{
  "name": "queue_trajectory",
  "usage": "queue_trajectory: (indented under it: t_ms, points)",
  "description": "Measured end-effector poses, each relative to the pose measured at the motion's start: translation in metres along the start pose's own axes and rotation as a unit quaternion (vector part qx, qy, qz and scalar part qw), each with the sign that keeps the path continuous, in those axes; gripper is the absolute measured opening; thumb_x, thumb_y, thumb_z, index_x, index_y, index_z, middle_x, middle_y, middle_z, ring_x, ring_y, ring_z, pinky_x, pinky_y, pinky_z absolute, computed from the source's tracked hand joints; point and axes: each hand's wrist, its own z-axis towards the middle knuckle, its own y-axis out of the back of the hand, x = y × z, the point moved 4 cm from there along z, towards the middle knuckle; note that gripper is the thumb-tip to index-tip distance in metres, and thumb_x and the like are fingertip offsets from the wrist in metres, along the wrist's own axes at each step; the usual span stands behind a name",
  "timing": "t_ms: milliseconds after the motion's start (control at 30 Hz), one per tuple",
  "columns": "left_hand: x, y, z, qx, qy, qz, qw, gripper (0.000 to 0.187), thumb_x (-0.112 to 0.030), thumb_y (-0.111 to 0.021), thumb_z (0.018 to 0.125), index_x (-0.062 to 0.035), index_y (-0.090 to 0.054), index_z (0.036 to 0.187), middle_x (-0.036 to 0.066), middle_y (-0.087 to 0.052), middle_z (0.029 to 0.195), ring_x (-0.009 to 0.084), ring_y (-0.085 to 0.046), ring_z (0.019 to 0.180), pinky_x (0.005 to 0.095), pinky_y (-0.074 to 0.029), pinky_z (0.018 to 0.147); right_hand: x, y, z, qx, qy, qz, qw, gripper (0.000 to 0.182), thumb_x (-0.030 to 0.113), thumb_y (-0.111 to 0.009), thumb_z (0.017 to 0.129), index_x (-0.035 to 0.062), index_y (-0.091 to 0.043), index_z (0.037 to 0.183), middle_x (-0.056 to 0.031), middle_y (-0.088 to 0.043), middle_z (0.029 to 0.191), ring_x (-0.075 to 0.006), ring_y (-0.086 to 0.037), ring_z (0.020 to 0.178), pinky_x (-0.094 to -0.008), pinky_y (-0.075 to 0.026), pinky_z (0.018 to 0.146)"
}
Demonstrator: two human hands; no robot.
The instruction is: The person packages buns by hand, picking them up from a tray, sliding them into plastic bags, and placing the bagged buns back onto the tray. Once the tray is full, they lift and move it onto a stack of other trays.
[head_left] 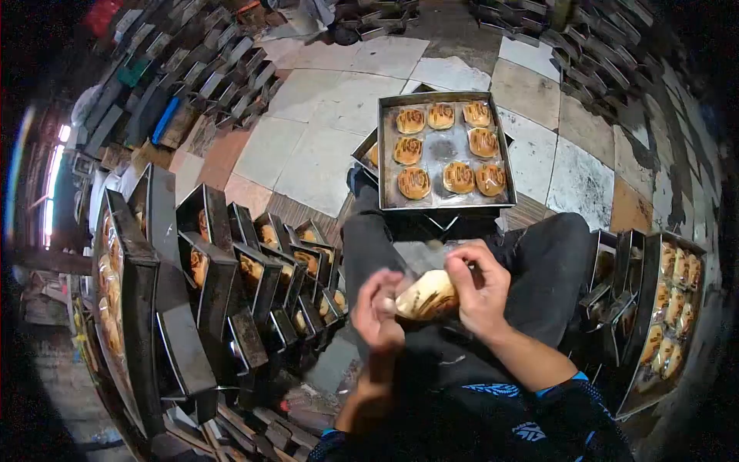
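A brown-streaked bun (pixel 426 296) lies between both grips, above the lap. The right grip (pixel 471 283) pinches one end; the left grip (pixel 379 306) is blurred at the other, its closure impossible to tell. Beyond them, a square tray (pixel 446 202) holds eight buns (pixel 414 183). Upended trays (pixel 202 286) crowd left of the grips.

- The light is brightest on the floor tiles (pixel 308 154) in the middle.
- At the left edge, a narrow opening (pixel 55 169) is white from glare, and a bluish flare stands beside it.
- The corners are black, and straight lines bend strongly near the edges.
- The left hand (pixel 376 309) is blurred, the bun (pixel 426 296) slightly.
- The tray (pixel 446 206) looks rather sharp.
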Motion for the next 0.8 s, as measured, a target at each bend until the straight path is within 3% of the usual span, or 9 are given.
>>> queue_trajectory:
  t_ms: [100, 167, 267, 333, 433, 567, 600, 700, 800]
  points:
    - [-0.038, 0.006, 0.024, -0.020, -0.146, 0.204, 0.968, 0.017, -0.010, -0.064, 0.088, 0.0049, -0.066, 0.081, 0.014, -0.068, 0.080, 0.0221, -0.066, 0.073, 0.0300, -0.053, 0.069, -0.002, -0.002, 0.008, -0.058, -0.082, 0.069, 0.993, 0.004, 0.003, -0.069, 0.084, 0.0001, -0.069, 0.088, -0.0041, -0.059, 0.081, -0.0108, -0.051, 0.070, -0.0232, -0.040, 0.062]
    - [-0.067, 0.018, 0.035, 0.027, -0.205, 0.269, 0.941, 0.010, -0.005, -0.065, 0.084, 0.0025, -0.065, 0.091, 0.012, -0.067, 0.078, 0.0229, -0.066, 0.070, 0.0313, -0.053, 0.065, 0.022, -0.005, 0.024, 0.081, -0.026, -0.002, 0.996, 0.007, 0.005, -0.072, 0.083, 0.0008, -0.071, 0.088, -0.0046, -0.058, 0.082, -0.0119, -0.052, 0.072, -0.0243, -0.041, 0.063]
    - [-0.090, 0.041, 0.033, -0.051, -0.296, 0.333, 0.894, 0.013, -0.006, -0.065, 0.083, 0.0015, -0.064, 0.093, 0.012, -0.067, 0.081, 0.0240, -0.065, 0.071, 0.0341, -0.054, 0.067, 0.072, -0.004, 0.044, 0.145, 0.204, -0.157, 0.955, 0.020, 0.006, -0.078, 0.069, 0.0067, -0.075, 0.089, -0.0045, -0.056, 0.079, -0.0176, -0.053, 0.070, -0.0299, -0.042, 0.061]
    - [-0.090, 0.065, 0.030, 0.053, -0.368, 0.384, 0.845, 0.011, -0.004, -0.065, 0.082, 0.0016, -0.064, 0.091, 0.011, -0.065, 0.087, 0.0243, -0.064, 0.075, 0.0366, -0.053, 0.069, 0.053, -0.010, 0.037, 0.079, 0.347, -0.109, 0.928, 0.026, 0.005, -0.079, 0.066, 0.0113, -0.076, 0.091, -0.0036, -0.052, 0.075, -0.0167, -0.051, 0.067, -0.0306, -0.041, 0.058]
    - [-0.022, 0.075, 0.044, -0.059, -0.238, 0.485, 0.839, 0.013, -0.005, -0.066, 0.082, -0.0020, -0.067, 0.095, 0.011, -0.062, 0.091, 0.0253, -0.061, 0.078, 0.0364, -0.051, 0.069, -0.064, -0.044, 0.045, 0.175, 0.065, -0.068, 0.980, 0.017, 0.001, -0.073, 0.076, 0.0019, -0.072, 0.094, -0.0103, -0.062, 0.081, -0.0200, -0.060, 0.072, -0.0303, -0.049, 0.065]
    - [-0.002, 0.088, 0.031, -0.084, -0.185, 0.367, 0.908, 0.015, -0.007, -0.070, 0.077, 0.0004, -0.065, 0.089, 0.010, -0.066, 0.085, 0.0247, -0.063, 0.080, 0.0357, -0.052, 0.073, -0.065, -0.050, 0.029, 0.178, 0.044, -0.015, 0.983, 0.010, 0.000, -0.073, 0.077, 0.0009, -0.072, 0.087, -0.0122, -0.064, 0.082, -0.0202, -0.063, 0.074, -0.0285, -0.050, 0.066]
    - [0.025, 0.096, 0.016, -0.196, -0.092, 0.270, 0.938, 0.016, -0.010, -0.069, 0.079, -0.0007, -0.065, 0.091, 0.008, -0.066, 0.083, 0.0234, -0.063, 0.079, 0.0348, -0.051, 0.074, -0.062, -0.050, 0.030, 0.176, 0.090, -0.055, 0.979, 0.011, 0.000, -0.074, 0.076, 0.0016, -0.072, 0.086, -0.0112, -0.064, 0.081, -0.0197, -0.062, 0.072, -0.0287, -0.049, 0.064]
    - [0.040, 0.092, 0.020, -0.087, -0.271, 0.477, 0.832, 0.014, -0.017, -0.060, 0.092, -0.0067, -0.069, 0.095, 0.009, -0.065, 0.082, 0.0240, -0.065, 0.073, 0.0324, -0.053, 0.064, -0.065, -0.062, 0.041, 0.151, 0.174, -0.127, 0.965, 0.013, 0.004, -0.076, 0.074, 0.0046, -0.073, 0.087, -0.0086, -0.061, 0.075, -0.0184, -0.058, 0.067, -0.0292, -0.046, 0.057]
    - [0.033, 0.062, 0.067, -0.107, -0.256, 0.399, 0.874, 0.009, -0.015, -0.065, 0.090, -0.0068, -0.067, 0.088, 0.010, -0.064, 0.078, 0.0212, -0.063, 0.067, 0.0317, -0.051, 0.058, -0.060, -0.100, 0.064, 0.177, 0.249, -0.134, 0.943, 0.004, 0.004, -0.070, 0.079, 0.0022, -0.068, 0.076, -0.0074, -0.058, 0.072, -0.0173, -0.054, 0.062, -0.0287, -0.042, 0.057]
